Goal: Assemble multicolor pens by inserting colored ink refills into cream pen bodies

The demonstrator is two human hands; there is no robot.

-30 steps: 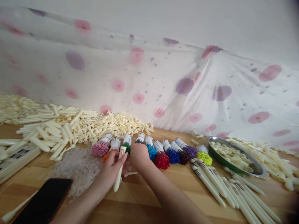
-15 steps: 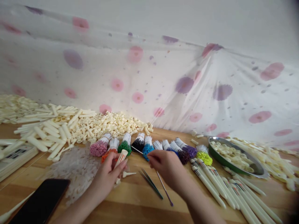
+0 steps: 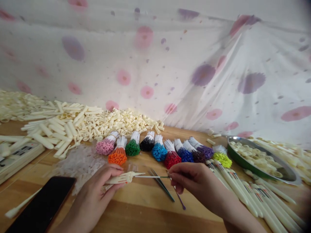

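My left hand (image 3: 103, 186) is closed around a cream slotted pen barrel part (image 3: 119, 179), held sideways with its open end facing right. In my right hand (image 3: 191, 176), a thin pen refill (image 3: 148, 176) is pinched near its dark end. The refill lies level, its white end at the mouth of the barrel part; how far it reaches inside is hidden. Below it on the table are tweezers (image 3: 162, 186) and a loose purple-ended refill (image 3: 180, 198). Behind my hands stand tied refill bundles, among them orange (image 3: 117, 155), green (image 3: 132, 147), black (image 3: 147, 144) and red (image 3: 172, 157).
Cream pen parts (image 3: 116, 121) are heaped at the back left, above a pile of clear plastic pieces (image 3: 77, 161). A phone (image 3: 46, 204) lies front left. On the right are pens (image 3: 238, 184) and a metal tray (image 3: 295, 178) of cream rings.
My left hand has tipped the barrel part from steeply slanted to nearly level. The refill in my right hand has swung level, its white end now meeting the barrel part. The view has shifted slightly.
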